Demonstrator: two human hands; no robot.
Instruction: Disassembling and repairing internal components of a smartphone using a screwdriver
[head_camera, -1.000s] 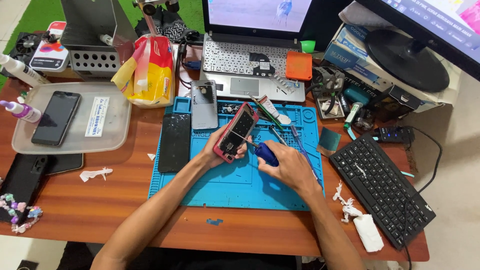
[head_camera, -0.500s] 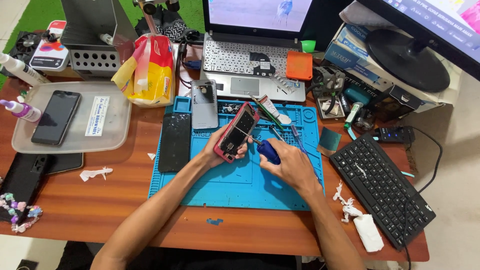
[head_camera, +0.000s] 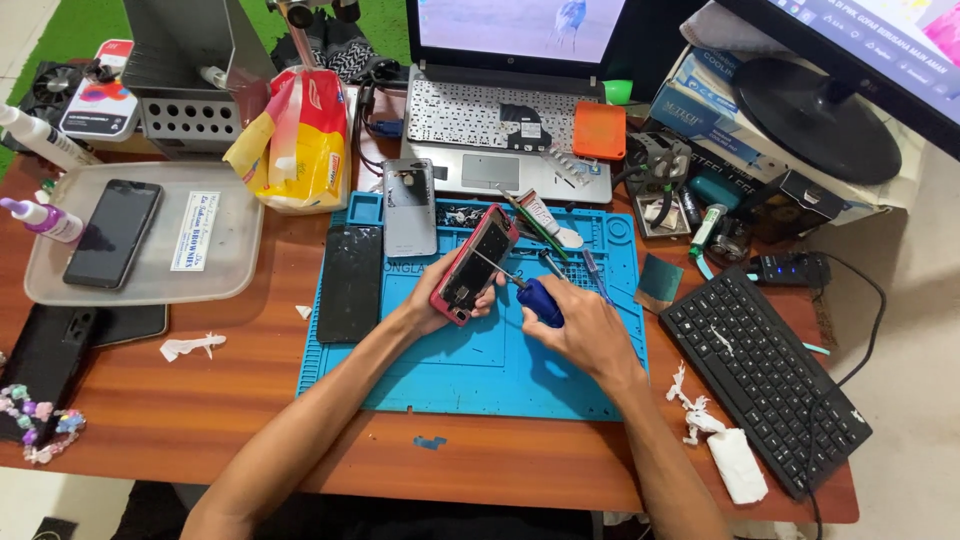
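My left hand (head_camera: 432, 297) holds an opened phone with a pink-red frame (head_camera: 476, 265), tilted up above the blue work mat (head_camera: 480, 375). Its exposed inside faces me. My right hand (head_camera: 580, 325) grips a small screwdriver with a blue handle (head_camera: 538, 300), and the thin shaft points up-left so the tip rests on the phone's inside. Both hands hover over the middle of the mat.
On the mat lie a black phone screen (head_camera: 351, 282), a grey back cover (head_camera: 409, 206), and small tools (head_camera: 545, 225). A laptop (head_camera: 505, 125) stands behind, a black keyboard (head_camera: 765, 375) to the right, a tray with a phone (head_camera: 135, 235) to the left, and a yellow-red bag (head_camera: 300, 140).
My hands have barely moved. The screwdriver stays on the phone's inside, with only a slight shift of my right hand.
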